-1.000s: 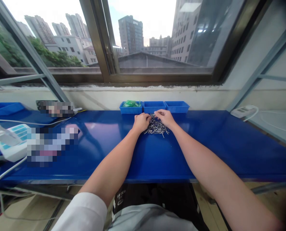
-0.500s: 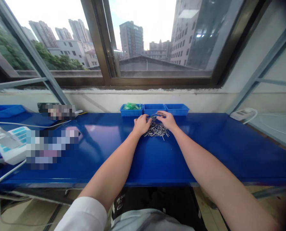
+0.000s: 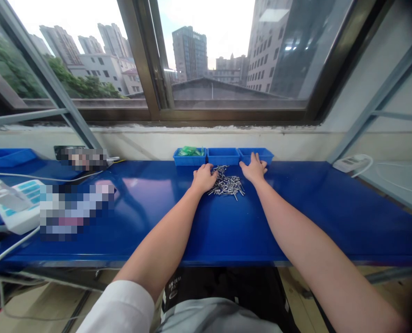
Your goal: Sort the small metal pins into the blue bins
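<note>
A loose pile of short, thin metal pins (image 3: 228, 185) lies on the blue table; their exact kind is too small to tell. Against the pile's left edge rests my left hand (image 3: 204, 178), its fingers loosely bent and the thumb apart, touching the nearest pins. My right hand (image 3: 254, 168) is beyond the pile to the right, fingers spread over the front wall of the right blue bin (image 3: 268, 156). I see nothing held in it, though the fingertips are partly hidden. Next to that bin stand a middle blue bin (image 3: 223, 160) and a left blue bin (image 3: 188, 161) containing green pieces (image 3: 191, 151).
The blue table (image 3: 150, 222) runs below a window. At left are a white device with blue-green panels (image 3: 23, 203), cables and blurred-out items. A white power strip (image 3: 347, 163) sits at the right end, and grey metal frames (image 3: 382, 99) rise on both sides.
My right hand has moved from the pile's far side to the right bin, its fingers spreading. My left hand has stayed beside the pile.
</note>
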Demonstrator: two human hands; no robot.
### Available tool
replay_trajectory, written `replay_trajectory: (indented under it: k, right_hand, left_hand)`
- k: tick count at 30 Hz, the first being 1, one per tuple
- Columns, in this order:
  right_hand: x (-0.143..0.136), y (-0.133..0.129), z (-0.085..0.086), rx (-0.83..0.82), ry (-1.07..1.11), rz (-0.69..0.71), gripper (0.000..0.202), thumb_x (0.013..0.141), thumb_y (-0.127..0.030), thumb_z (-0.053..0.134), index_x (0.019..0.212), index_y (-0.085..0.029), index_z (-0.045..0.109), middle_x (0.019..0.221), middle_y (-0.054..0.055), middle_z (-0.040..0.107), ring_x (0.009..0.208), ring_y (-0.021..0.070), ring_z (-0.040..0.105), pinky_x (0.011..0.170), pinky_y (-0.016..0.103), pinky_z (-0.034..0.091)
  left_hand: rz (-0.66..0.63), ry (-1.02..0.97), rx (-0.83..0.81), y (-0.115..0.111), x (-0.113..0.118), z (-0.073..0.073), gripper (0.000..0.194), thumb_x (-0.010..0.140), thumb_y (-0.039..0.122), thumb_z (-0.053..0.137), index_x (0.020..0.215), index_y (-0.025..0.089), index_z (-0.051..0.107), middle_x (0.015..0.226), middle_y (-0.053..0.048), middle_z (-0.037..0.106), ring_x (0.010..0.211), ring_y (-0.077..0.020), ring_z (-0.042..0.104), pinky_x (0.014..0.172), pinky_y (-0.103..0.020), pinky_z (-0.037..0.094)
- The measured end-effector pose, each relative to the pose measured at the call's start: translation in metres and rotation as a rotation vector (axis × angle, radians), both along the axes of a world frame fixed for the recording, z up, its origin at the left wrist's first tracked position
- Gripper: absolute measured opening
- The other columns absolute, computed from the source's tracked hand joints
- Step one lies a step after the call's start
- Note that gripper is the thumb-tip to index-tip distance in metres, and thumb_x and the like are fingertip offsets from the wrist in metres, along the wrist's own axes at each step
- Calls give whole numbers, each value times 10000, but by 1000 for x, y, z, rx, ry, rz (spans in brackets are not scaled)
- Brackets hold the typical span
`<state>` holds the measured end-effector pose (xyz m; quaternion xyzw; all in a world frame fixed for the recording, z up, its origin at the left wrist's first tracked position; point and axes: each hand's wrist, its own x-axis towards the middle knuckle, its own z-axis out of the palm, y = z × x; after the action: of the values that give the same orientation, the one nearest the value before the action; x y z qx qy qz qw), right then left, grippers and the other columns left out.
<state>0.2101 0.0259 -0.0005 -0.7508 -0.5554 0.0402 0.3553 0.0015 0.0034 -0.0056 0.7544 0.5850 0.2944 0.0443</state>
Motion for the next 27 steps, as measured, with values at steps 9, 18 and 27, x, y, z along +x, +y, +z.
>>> replay_trajectory:
  k: [9, 18, 27]
  right_hand:
    - [-15, -2, -7, 105, -84, 363, 362, 750, -438, 586, 989, -177, 660, 1033, 125, 595, 1044, 299, 474, 920, 442, 370]
    - [-37, -11, -14, -36, -257, 538, 260, 813, -416, 549, 910, -218, 687, 1000, 104, 590, 1005, 269, 514, 869, 392, 386]
    - [-36, -6, -14, 31, -244, 623, 149, 803, -270, 564, 778, -203, 695, 862, 73, 665, 834, 209, 583, 776, 309, 417]
  left_hand:
    - [-72, 38, 20, 2, -2, -2, 456, 865, 443, 468, 1198, 146, 558, 1201, -132, 601, 1095, -253, 569, 948, -338, 420]
    - [-136, 180, -49, 5, -1, -7, 463, 887, 464, 402, 1172, 148, 584, 1224, -144, 596, 1158, -267, 531, 954, -355, 401]
    - [-147, 167, -67, 5, -2, -8, 447, 875, 477, 420, 1159, 178, 593, 1195, -130, 614, 1113, -272, 563, 904, -352, 438]
